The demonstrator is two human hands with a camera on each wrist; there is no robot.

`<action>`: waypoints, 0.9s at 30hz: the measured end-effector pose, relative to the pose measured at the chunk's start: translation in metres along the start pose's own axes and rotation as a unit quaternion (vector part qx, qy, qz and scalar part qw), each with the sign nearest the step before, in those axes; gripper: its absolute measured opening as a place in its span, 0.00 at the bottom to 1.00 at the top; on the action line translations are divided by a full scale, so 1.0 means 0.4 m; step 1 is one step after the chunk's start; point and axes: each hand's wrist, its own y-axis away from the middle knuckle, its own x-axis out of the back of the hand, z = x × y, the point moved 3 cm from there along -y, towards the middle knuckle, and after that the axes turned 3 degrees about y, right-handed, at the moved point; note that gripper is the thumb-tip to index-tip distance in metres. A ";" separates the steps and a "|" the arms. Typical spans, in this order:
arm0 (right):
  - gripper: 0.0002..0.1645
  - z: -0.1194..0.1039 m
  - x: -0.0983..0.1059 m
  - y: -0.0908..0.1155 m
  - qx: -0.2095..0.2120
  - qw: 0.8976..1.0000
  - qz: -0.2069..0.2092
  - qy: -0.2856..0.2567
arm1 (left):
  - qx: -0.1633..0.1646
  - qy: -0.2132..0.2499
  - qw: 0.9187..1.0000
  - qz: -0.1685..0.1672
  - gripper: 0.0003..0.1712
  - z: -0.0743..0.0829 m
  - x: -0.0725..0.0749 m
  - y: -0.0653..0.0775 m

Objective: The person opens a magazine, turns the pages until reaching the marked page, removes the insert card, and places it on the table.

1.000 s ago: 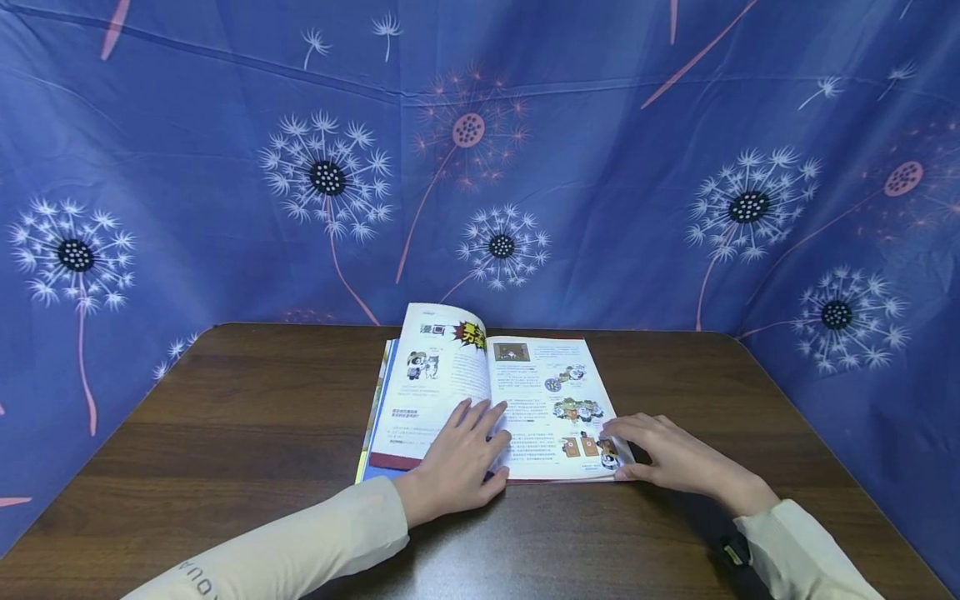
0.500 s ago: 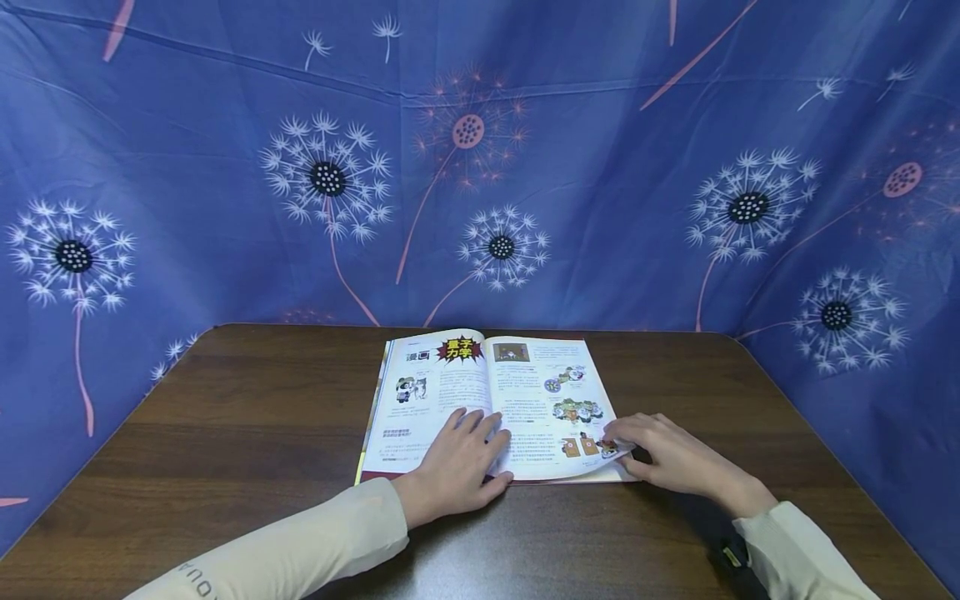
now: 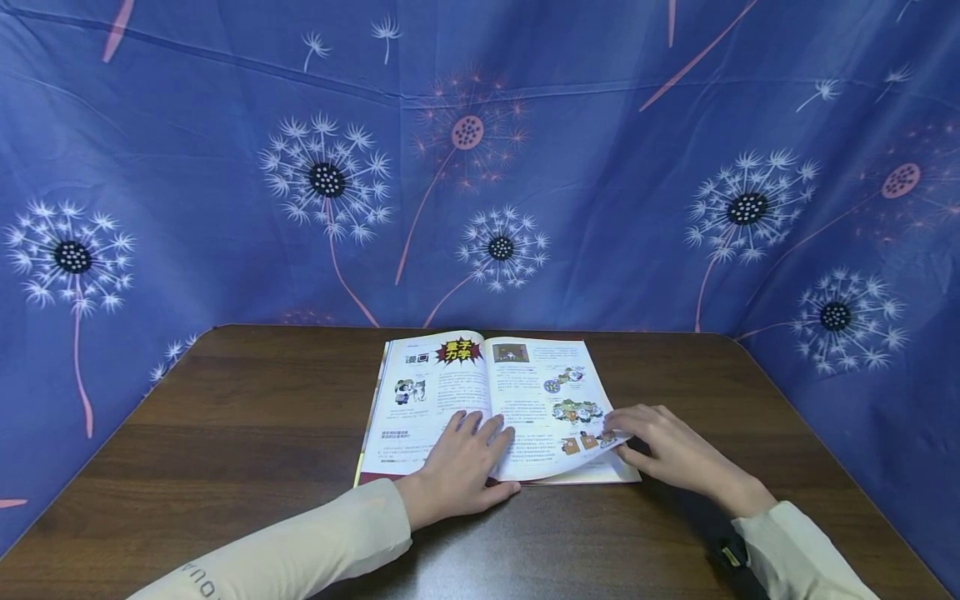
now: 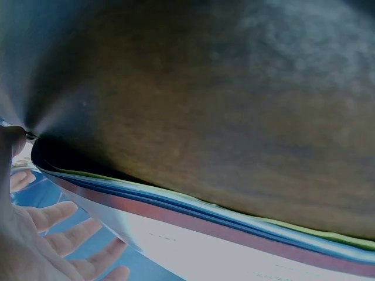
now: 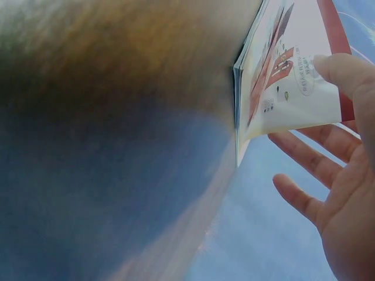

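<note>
An open magazine point(image 3: 427, 417) with printed text and cartoon pictures lies on the table. My left hand point(image 3: 461, 467) rests with spread fingers across its lower middle, near the fold, the thumb at the bottom edge. At the lower right corner my right hand point(image 3: 663, 442) pinches a page point(image 5: 299, 76) between thumb and fingers. That page's corner is lifted and bent toward the left, baring the sheet point(image 3: 600, 473) beneath. In the left wrist view the magazine's layered edge point(image 4: 176, 202) runs beside my fingers point(image 4: 73, 237).
The dark wooden table point(image 3: 270, 417) extends on both sides of the magazine. Behind it hangs a blue cloth point(image 3: 600, 167) printed with dandelions. A small dark object point(image 3: 731, 552) sits by my right sleeve.
The left-hand page has come down flat on the left side. My right hand has raised the lower right page corner and drawn it slightly up and left. My left hand has hardly moved.
</note>
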 end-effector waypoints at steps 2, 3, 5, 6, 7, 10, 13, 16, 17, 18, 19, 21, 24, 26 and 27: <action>0.17 0.000 0.003 -0.001 0.009 1.000 0.017 0.005 | -0.001 -0.005 1.000 0.004 0.40 0.001 0.001 0.000; 0.17 0.000 0.004 -0.001 0.013 1.000 0.024 0.008 | -0.001 -0.007 1.000 0.006 0.40 0.002 0.001 0.000; 0.17 0.000 0.007 -0.002 0.019 0.999 0.035 0.012 | -0.002 -0.012 1.000 0.011 0.40 0.004 0.002 -0.001; 0.17 0.000 0.008 -0.003 0.021 0.999 0.040 0.015 | -0.003 -0.015 1.000 0.013 0.40 0.005 0.003 -0.001; 0.17 0.000 0.009 -0.003 0.023 0.999 0.045 0.017 | -0.004 -0.016 1.000 0.015 0.39 0.005 0.003 -0.001; 0.17 -0.001 0.011 -0.005 0.024 0.998 0.052 0.020 | -0.006 -0.018 1.000 0.019 0.38 0.007 0.005 -0.002; 0.17 -0.001 0.013 -0.005 0.026 0.998 0.058 0.020 | -0.009 -0.016 1.000 0.021 0.37 0.006 0.006 -0.002; 0.17 -0.001 0.014 -0.004 0.031 0.997 0.066 0.019 | -0.010 -0.013 1.000 0.022 0.36 0.005 0.006 -0.002; 0.18 -0.001 0.015 -0.004 0.033 0.997 0.069 0.018 | -0.010 -0.012 1.000 0.024 0.36 0.004 0.007 -0.001; 0.18 0.000 0.015 -0.004 0.034 0.997 0.071 0.017 | -0.010 -0.010 1.000 0.026 0.35 0.003 0.007 -0.001; 0.18 0.000 0.015 -0.004 0.035 0.997 0.074 0.016 | -0.009 -0.010 1.000 0.027 0.35 0.002 0.007 0.000; 0.19 0.000 0.016 -0.004 0.036 0.996 0.077 0.014 | -0.010 -0.009 0.999 0.033 0.33 0.001 0.007 0.001; 0.19 0.001 0.018 -0.004 0.035 0.996 0.081 0.011 | -0.011 -0.010 0.999 0.040 0.32 -0.001 0.007 0.001; 0.20 0.001 0.019 -0.005 0.033 0.996 0.084 0.010 | -0.011 -0.008 0.999 0.041 0.32 -0.001 0.007 0.001; 0.20 0.002 0.019 -0.005 0.032 0.996 0.086 0.010 | -0.011 -0.006 0.999 0.040 0.32 -0.001 0.007 0.001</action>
